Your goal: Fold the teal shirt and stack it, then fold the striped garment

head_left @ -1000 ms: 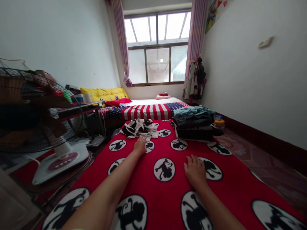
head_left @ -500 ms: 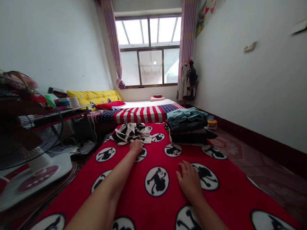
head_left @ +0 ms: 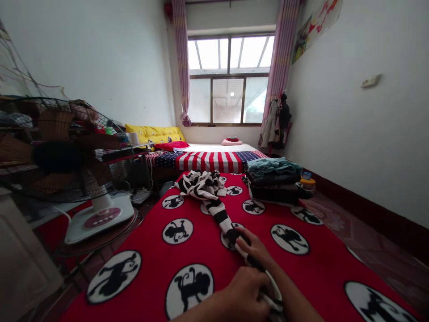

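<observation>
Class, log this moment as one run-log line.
left hand: grips striped garment | right hand: grips same | surface: red blanket | nearby: folded pile

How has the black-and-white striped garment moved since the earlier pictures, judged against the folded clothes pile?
Yes. The striped garment now stretches from beside the folded clothes pile toward the camera, gripped by both the left hand and right hand.

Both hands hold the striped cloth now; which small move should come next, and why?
Probably keep drawing the black-and-white striped garment nearer. Both the left hand and right hand grip one end, while most of it lies bunched far up the red blanket, near the folded clothes stack.
</observation>
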The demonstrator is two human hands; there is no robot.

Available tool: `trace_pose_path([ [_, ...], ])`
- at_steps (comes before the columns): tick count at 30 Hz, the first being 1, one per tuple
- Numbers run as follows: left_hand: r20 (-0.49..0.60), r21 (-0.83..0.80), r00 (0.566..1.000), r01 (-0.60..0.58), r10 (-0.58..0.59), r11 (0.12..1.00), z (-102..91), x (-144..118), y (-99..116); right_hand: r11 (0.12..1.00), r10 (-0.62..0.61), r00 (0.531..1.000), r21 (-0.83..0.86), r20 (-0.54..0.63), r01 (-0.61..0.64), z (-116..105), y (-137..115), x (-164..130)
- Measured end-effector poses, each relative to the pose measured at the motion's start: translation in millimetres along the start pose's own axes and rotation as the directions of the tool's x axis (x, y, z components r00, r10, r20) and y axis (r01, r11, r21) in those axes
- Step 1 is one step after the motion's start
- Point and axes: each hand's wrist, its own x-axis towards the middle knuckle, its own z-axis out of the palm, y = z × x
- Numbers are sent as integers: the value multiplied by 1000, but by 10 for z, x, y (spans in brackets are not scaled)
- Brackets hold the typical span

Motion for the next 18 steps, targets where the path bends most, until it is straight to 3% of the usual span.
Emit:
trace_pose_path([
  [2,32,-217,999,-7,14,976,-119,-8,-49,998,-11,999,58,44,8,50,-16,-17],
  [3,-3,-281,1000,-2,1,960,-236,9,-95,996,-13,999,90,46,9,57,-11,-19],
  [5,-221,-275,972,10,-73,961,-537,55,-228,988,-16,999,152,43,9,50,7,-12],
  [6,-384,-216,917,27,-110,976,-703,73,-316,984,-9,999,176,37,2,42,13,-6],
  [8,-670,-76,729,120,-140,990,-1024,81,-532,981,19,1000,192,21,-22,31,13,3],
  [11,-819,-86,539,227,-198,970,-1365,20,-883,987,70,998,148,-2,-69,30,-20,-25],
  [14,-865,-128,439,274,-242,953,-1469,-51,-1106,993,109,994,41,-17,-108,-3,-77,-145],
  [16,-881,-124,413,272,-232,954,-1447,-70,-1154,993,103,995,-62,-3,-103,-121,-129,-273],
  [18,-897,-115,387,263,-214,958,-1407,-68,-1165,981,71,997,-186,44,-62,-385,-189,-406],
])
